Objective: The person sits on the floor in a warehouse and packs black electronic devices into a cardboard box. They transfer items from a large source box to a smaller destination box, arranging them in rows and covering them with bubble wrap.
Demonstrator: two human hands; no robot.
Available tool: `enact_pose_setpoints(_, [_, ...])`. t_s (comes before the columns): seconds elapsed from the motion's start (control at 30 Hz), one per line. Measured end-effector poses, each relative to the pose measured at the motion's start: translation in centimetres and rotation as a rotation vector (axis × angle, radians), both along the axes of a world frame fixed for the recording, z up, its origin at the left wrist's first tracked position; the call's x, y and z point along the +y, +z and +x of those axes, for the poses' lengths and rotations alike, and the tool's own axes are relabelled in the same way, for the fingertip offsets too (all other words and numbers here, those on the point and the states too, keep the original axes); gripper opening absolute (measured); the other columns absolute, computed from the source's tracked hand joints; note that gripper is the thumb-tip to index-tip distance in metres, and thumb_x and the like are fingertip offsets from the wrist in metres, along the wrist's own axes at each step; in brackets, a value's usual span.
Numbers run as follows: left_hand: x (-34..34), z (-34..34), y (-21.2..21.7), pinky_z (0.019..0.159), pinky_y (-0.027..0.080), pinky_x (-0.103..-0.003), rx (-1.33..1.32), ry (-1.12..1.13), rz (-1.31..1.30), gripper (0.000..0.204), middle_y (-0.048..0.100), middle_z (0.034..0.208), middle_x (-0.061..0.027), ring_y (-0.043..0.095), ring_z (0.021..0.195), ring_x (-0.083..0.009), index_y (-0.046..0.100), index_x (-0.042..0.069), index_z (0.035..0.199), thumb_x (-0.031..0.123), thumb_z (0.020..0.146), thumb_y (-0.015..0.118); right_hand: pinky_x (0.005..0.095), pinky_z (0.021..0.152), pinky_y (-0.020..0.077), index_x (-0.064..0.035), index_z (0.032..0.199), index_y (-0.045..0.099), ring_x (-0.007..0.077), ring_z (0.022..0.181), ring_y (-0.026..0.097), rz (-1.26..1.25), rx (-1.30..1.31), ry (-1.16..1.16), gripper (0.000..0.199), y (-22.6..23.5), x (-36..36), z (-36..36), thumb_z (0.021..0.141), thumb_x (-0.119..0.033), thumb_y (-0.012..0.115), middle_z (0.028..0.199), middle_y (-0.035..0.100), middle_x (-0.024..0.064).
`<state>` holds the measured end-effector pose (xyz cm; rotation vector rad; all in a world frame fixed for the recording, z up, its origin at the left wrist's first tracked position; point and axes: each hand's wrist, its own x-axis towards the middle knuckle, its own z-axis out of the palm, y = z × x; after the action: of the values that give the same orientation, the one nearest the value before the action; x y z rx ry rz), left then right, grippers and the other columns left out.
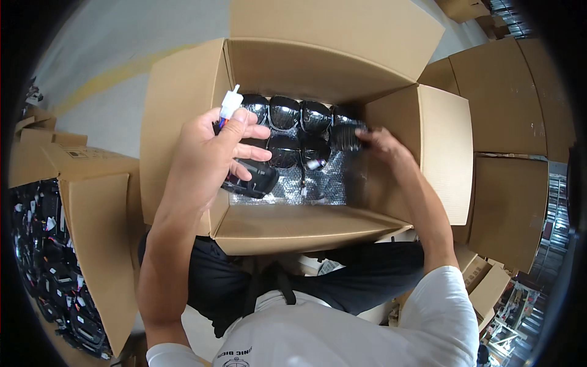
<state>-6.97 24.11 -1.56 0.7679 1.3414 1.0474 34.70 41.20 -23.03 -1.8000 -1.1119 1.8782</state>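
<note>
Head view: the white plug (231,103) is pinched between the thumb and forefinger of the left hand (211,144), the other fingers being spread apart over the box (312,232). Wires (217,126) are seen just beneath the pinch, and a black unit (255,179) is seen below the spread fingers; whether it is hung from those wires cannot be told. By the fingertips of the right hand (385,143) a ribbed unit (347,138) is met at its near end, but whether it is gripped cannot be told through the blur. Beyond the left fingers, rows of units (284,114) are set over bubble wrap (333,191). Wires could be strained if the black unit's weight is borne by the plug; glossy faces could be scuffed if the ribbed unit is tilted against its neighbours, and a loose plug (317,164) could be trapped beneath.
</note>
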Motion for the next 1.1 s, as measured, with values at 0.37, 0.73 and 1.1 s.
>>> enact_pose_setpoints(0.37, [0.0, 0.3, 0.2, 0.053, 0.053, -0.026, -0.082, 0.144, 0.038, 0.039, 0.07, 0.111, -0.0241, 0.075, 0.083, -0.0243, 0.055, -0.006, 0.122, 0.03, 0.108, 0.051, 0.0426, 0.091, 0.0563, 0.0064, 0.13, 0.056, 0.032, 0.107, 0.07, 0.38, -1.058, 0.525, 0.058, -11.4, -5.8, 0.8, 0.084, -0.019, 0.08, 0.112, 0.071, 0.0256])
enact_pose_setpoints(0.73, [1.2, -0.9, -1.3, 0.068, 0.05, -0.033, -0.659, 0.456, 0.24, 0.035, 0.069, 0.114, -0.0187, 0.07, 0.096, -0.0251, 0.052, 0.0, 0.12, 0.031, 0.111, 0.041, 0.0461, 0.123, 0.0317, -0.0002, 0.138, 0.053, 0.0276, 0.14, 0.046, -0.147, 1.143, 0.373, 0.072, 10.5, -11.6, -21.5, 0.089, -0.046, 0.078, 0.14, 0.058, 0.0144])
enact_pose_setpoints(1.1, [-1.0, -2.5, -0.8, 0.05, 0.043, -0.022, -0.732, 0.526, 0.19, 0.033, 0.066, 0.105, -0.0145, 0.062, 0.08, -0.0156, 0.055, -0.001, 0.118, 0.029, 0.109, 0.047, 0.0438, 0.109, 0.0494, 0.0017, 0.144, 0.047, 0.0299, 0.132, 0.056, 0.517, 0.833, 0.342, 0.103, 18.9, -10.1, -24.3, 0.073, -0.067, 0.08, 0.145, 0.054, 0.0212])
